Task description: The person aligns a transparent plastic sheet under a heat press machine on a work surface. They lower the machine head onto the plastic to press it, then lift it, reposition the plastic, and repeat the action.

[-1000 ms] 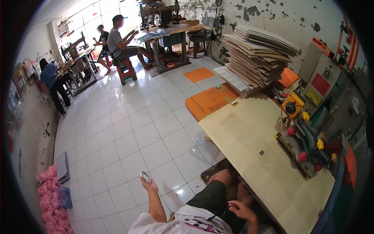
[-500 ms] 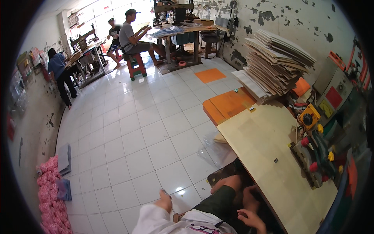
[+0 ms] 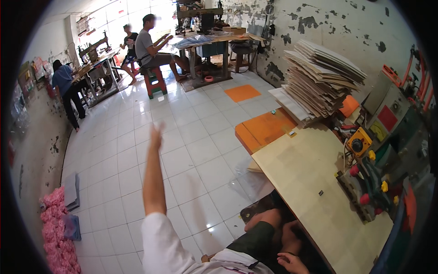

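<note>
My left hand [image 3: 156, 137] reaches out over the white tiled floor, its arm raised and stretched forward. It is somewhat blurred, but its fingers look stretched out and nothing shows in them. Low in the picture my right hand [image 3: 292, 263] is beside my lap, near the edge of the pale worktable [image 3: 310, 169]. Its fingers are loosely apart, with no object in them. A small dark piece [image 3: 320, 193] lies on the tabletop, in front of a machine part with red and yellow knobs [image 3: 365, 199].
A stack of boards [image 3: 319, 82] stands behind the orange wooden table end [image 3: 264, 128]. A yellow dial box [image 3: 359, 142] is at the right. Pink bundles [image 3: 57, 228] lie along the left wall. Three people are at far benches; one sits on a red and green stool [image 3: 154, 83].
My left hand has swung up and forward from beside my lap, over the floor. My right hand has dropped slightly toward the lower edge. The view has shifted a little.
</note>
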### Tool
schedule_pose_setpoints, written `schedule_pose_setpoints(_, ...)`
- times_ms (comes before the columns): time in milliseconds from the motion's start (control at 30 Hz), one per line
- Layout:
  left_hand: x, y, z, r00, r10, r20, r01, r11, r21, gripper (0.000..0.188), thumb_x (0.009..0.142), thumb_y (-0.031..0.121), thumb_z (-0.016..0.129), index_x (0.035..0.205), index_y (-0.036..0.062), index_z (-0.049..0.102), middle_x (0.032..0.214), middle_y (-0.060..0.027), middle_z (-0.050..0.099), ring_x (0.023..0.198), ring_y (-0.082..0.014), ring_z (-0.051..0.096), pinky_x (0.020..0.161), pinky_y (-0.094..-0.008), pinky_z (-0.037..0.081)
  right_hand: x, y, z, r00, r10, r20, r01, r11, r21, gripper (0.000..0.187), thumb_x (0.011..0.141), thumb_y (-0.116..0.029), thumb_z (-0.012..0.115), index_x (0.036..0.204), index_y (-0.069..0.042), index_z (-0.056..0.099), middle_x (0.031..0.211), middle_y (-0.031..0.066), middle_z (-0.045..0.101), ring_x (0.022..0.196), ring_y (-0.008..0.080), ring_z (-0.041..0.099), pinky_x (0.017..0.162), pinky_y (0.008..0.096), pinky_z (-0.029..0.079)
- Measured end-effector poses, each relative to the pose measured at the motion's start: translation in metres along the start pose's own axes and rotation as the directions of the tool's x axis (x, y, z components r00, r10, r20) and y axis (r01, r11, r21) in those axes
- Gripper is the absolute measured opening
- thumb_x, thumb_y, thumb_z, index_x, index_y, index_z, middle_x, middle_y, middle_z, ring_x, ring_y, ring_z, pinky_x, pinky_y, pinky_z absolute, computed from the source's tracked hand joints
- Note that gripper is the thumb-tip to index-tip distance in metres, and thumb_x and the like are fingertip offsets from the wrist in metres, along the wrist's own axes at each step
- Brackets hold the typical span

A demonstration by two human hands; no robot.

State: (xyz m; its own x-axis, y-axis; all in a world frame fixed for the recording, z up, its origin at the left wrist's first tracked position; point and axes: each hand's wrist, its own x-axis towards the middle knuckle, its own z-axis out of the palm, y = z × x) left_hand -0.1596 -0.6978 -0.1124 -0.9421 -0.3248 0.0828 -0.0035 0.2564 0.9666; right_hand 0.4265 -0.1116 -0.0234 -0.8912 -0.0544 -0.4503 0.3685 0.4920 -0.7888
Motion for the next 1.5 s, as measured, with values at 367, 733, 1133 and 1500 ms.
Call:
schedule_pose_setpoints(367, -0.436, -0.027, 0.253, 0.473, -0.108, 0.874, 0.033, 0.994, 0.105, 0.052, 0.093, 0.029, 0.072, 0.133, -0.0011, 0.057, 0.125, -0.0161, 0.066, 0.107, -0.0227, 0.067, 0.089, -0.0348, 0.054, -0.051, 0.083, 0.008, 0.939, 0.037, -0.341, 0.032, 0.981, 0.193, 0.041, 0.092, -0.017, 0.073, 0.128, -0.001, 0.062, 0.106, 0.0104, 0.072, 0.099, 0.0157, 0.067, 0.089, 0.0316, 0.052)
schedule_pose_setpoints(733, -0.463, 0.317, 0.258, -0.383, 0.507, 0.772, -0.107, 0.806, -0.583, 0.021, 0.094, 0.011, 0.067, 0.111, 0.0003, 0.069, 0.107, -0.014, 0.073, 0.089, -0.0241, 0.073, 0.081, -0.0335, 0.056, -0.198, 0.007, -0.107, 0.664, -0.104, -0.74, 0.291, 0.948, 0.128, 0.015, 0.095, -0.007, 0.066, 0.107, 0.002, 0.07, 0.096, 0.0114, 0.074, 0.089, 0.0185, 0.072, 0.082, 0.0289, 0.056)
schedule_pose_setpoints(1133, -0.429, 0.325, 0.452, -0.177, 0.641, 0.747, -0.748, 0.405, -0.525, 0.024, 0.095, 0.016, 0.057, 0.11, 0.0015, 0.069, 0.111, -0.0167, 0.065, 0.106, -0.0359, 0.061, 0.093, -0.0422, 0.049, -0.121, 0.089, -0.226, 0.455, -0.255, -0.853, -0.363, 0.822, -0.439, 0.038, 0.092, -0.024, 0.068, 0.124, -0.004, 0.063, 0.132, 0.0205, 0.057, 0.124, 0.0383, 0.052, 0.105, 0.0462, 0.042)
schedule_pose_setpoints(1500, -0.421, 0.315, 0.484, -0.33, 0.646, 0.689, -0.72, 0.3, -0.626, 0.029, 0.095, 0.019, 0.054, 0.112, 0.0006, 0.07, 0.118, -0.0172, 0.065, 0.112, -0.034, 0.057, 0.099, -0.044, 0.044, -0.102, 0.095, -0.227, 0.46, -0.293, -0.838, -0.436, 0.747, -0.501, 0.043, 0.097, -0.033, 0.061, 0.132, -0.01, 0.063, 0.139, 0.0221, 0.052, 0.125, 0.0431, 0.05, 0.106, 0.0511, 0.039)
